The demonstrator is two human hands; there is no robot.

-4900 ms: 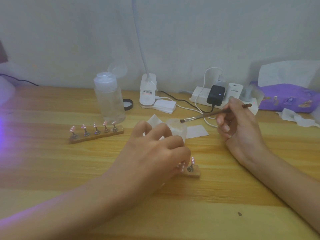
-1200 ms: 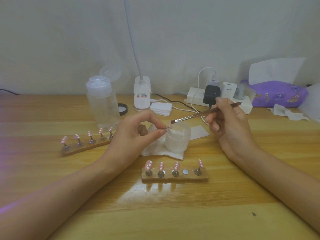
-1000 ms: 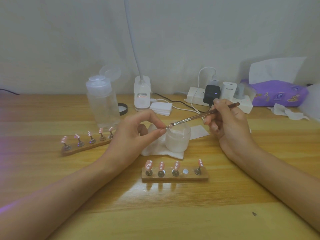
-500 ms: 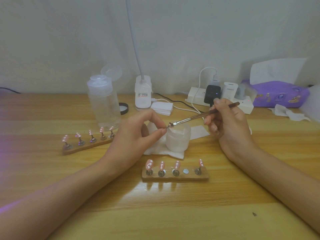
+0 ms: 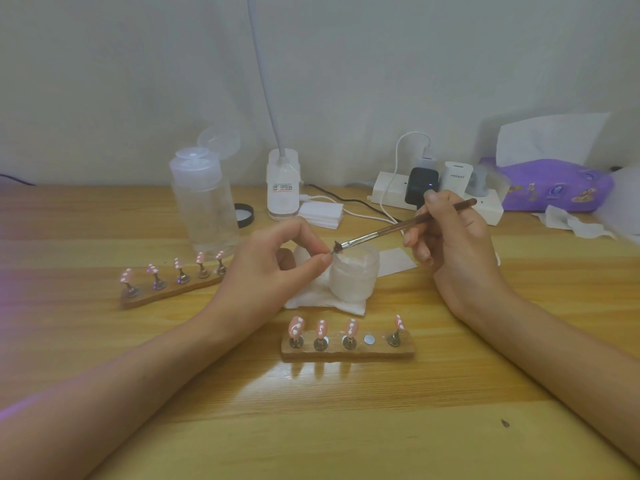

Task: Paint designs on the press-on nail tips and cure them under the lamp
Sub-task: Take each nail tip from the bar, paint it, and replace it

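Nine dotted tips (image 5: 296, 327) sit on stands (image 5: 346, 353); left hand (image 5: 277, 268) pinches what looks like the tenth tip (image 5: 330, 252), right hand (image 5: 453, 244) grips the brush (image 5: 381, 232); curing probably remains.

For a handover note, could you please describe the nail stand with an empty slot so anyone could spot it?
On the wooden table, look nearer than the central white jar. The near stand there holds four pink tips; unlike the angled stand at left with five, it shows one bare metal disc.

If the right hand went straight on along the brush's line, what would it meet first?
The right hand's brush would meet the left hand's pinching fingertips almost at once, though depth is unclear.
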